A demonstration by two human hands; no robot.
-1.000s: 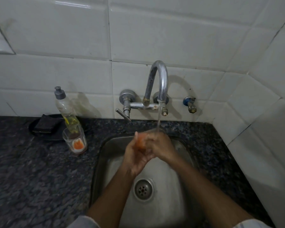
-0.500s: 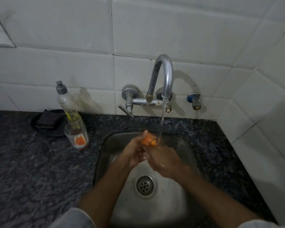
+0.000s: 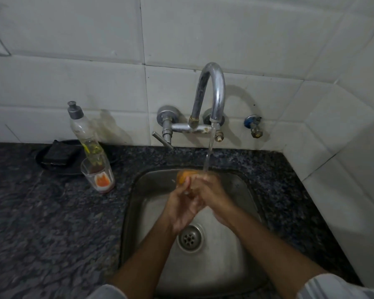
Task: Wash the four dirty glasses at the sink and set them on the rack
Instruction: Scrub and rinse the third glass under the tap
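Both hands met over the steel sink (image 3: 244, 190), just under the thin stream of water (image 3: 208, 154) that fell from the curved tap (image 3: 212, 91). Between them they held a glass (image 3: 185, 178) with an orange print, only part of which showed past the fingers. The left hand (image 3: 181, 206) was curled around the glass from the near left side, and the right hand (image 3: 212, 195) was wrapped over it from the right, the fingers of the two overlapping. The blur made it hard to tell which way the glass was tipped. The water landed right at the top of the clasped hands.

Below the hands, the round drain (image 3: 190, 238) sat in the middle of the basin.

On the dark speckled worktop (image 3: 52, 223) to the left of the sink stood a second glass (image 3: 97, 174), upright, with an orange and white print and a reddish trace at its base. Just behind it stood a clear soap bottle (image 3: 84, 134) with a grey cap. Further left lay a dark block on a black dish (image 3: 56, 156). White tiles (image 3: 73, 72) covered the wall behind.
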